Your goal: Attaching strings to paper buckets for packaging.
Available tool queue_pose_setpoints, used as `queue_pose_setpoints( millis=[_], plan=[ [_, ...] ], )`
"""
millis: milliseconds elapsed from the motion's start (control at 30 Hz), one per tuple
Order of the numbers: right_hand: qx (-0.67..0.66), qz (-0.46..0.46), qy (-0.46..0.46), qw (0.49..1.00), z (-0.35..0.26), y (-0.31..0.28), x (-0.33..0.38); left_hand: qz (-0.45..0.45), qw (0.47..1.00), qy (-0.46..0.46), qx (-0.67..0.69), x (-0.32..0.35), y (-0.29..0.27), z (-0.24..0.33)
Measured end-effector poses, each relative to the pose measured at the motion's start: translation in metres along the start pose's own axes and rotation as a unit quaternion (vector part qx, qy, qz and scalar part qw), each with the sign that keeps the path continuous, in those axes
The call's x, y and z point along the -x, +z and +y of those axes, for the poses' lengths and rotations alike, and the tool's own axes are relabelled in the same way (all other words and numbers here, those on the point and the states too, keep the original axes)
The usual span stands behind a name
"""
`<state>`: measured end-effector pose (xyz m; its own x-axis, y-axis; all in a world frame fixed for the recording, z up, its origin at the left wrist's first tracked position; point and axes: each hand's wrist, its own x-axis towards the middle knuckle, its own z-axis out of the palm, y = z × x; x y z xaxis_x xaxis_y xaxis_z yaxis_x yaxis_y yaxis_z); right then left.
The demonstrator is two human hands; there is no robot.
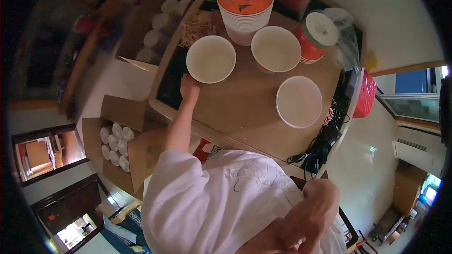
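On the brown cardboard-topped table, a round white paper tub (211, 59) stands at the left with its open top facing up. My left hand (189, 88) is closed against its near left side, and the tub's rim partly hides the fingers. To the right is a second open paper tub (276, 49), and nearer to me stands a white translucent round tub (299, 102). Close to my body at the lower right is my right hand (313, 209), its fingers curled in; whatever they may hold is hidden.
A tall stack of orange-and-white paper tubs (246, 0) rises at the back, with an orange lidded tub (320, 30) to its right. Black cables (313, 155) lie along the right edge. An open cardboard box (115, 150) holding several white rolls stands at the left.
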<state>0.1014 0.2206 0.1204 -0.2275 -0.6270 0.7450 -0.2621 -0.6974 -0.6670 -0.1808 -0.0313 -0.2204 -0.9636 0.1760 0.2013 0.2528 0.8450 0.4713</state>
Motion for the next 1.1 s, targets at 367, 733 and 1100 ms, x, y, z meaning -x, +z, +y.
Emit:
queue_pose_setpoints(
  millis=[367, 733, 1100],
  plan=[
    [0.014, 0.630, 0.505, 0.590, 0.172, 0.023, 0.196, -0.376, 0.855, -0.008, 0.358, 0.192, -0.033, 0.148],
    [-0.201, 0.703, 0.340, 0.592, 0.189, 0.022, 0.189, -0.434, 0.855, 0.089, 0.270, 0.193, -0.062, 0.166],
    [-0.226, 0.739, 0.257, 0.580, 0.077, 0.019, 0.141, -0.401, 0.875, 0.196, 0.187, 0.186, -0.065, 0.138]
  ],
)
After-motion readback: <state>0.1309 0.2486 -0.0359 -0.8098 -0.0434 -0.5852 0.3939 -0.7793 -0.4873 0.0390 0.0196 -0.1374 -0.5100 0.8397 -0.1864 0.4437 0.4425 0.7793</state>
